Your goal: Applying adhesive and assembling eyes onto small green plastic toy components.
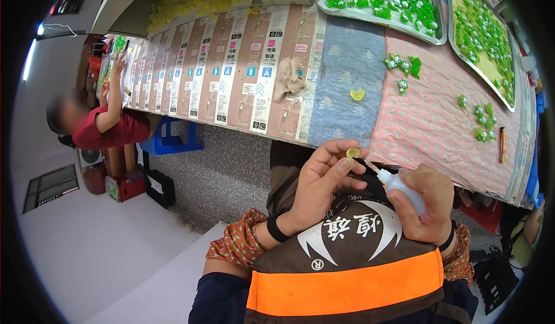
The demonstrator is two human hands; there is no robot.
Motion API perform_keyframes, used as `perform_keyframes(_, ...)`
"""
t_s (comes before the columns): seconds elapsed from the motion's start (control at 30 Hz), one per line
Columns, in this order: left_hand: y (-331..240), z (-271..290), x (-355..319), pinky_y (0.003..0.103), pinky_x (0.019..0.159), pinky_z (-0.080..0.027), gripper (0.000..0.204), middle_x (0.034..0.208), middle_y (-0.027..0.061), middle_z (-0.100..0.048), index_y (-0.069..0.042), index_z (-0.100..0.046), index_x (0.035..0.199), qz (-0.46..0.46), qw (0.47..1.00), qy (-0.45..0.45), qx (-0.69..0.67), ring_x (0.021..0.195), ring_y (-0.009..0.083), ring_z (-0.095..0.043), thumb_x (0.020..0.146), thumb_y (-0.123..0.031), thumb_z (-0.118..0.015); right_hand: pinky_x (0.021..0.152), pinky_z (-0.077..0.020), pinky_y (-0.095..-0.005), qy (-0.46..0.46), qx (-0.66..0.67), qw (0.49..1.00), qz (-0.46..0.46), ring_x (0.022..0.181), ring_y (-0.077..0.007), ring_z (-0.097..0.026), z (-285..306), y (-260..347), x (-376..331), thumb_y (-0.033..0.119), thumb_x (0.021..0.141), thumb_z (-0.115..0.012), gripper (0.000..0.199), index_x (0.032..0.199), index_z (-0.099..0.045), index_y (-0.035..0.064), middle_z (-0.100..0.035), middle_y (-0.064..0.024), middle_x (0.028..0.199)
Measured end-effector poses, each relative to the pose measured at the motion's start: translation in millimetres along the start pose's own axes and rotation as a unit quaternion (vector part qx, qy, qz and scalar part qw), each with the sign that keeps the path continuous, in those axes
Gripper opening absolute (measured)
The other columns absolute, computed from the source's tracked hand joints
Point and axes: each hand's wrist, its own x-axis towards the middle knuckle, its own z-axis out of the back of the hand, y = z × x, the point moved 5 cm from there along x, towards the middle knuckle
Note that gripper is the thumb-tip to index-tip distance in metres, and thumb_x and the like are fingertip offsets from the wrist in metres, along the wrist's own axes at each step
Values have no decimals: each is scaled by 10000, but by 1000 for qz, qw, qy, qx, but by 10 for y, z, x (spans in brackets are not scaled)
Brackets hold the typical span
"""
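Between thumb and fingers, my left hand [324,176] pinches a small yellow translucent cup-like piece [352,153]. My right hand [426,199] is wrapped round a white squeeze bottle [403,190], tilted so its thin nozzle points up and left, close to the yellow piece. I cannot tell whether the nozzle touches it. Both hands are above my lap, just off the table's near edge. Another yellow piece [358,95] lies on the blue cloth [346,63] beyond my left hand.
Green frog-like figures [396,62] lie on the pink cloth [428,116]. Trays [442,32] of similar figures stand at the far right, near a marker-like stick [502,144]. A crumpled rag [289,80] lies left of the blue cloth. Another person [110,116] sits at the left.
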Motion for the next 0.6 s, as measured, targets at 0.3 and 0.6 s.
perform_keyframes(0.3, -10, -10, -6, 323, 846, -627, 337, 1324, 187, -588, 0, -484, 1361, -14, 1000, 4, 9, 1062, 151, -647, 1052, -123, -535, 528, -447, -370, 21, -22, 999, -12, 589, -277, -608, -60, -39, -19, 40, 735, -836, 324, 985, -632, 5, -656, -122, 789)
perform_keyframes(0.6, 26, 24, 16, 323, 827, -629, 341, 1350, 178, -582, -17, -494, 1366, 35, 998, 1, -46, 1052, 165, -654, 1063, -171, -526, 530, -445, -361, -4, 9, 1000, -21, 581, -275, -598, 3, -36, 6, 18, 741, -814, 315, 994, -629, -12, -653, -145, 787)
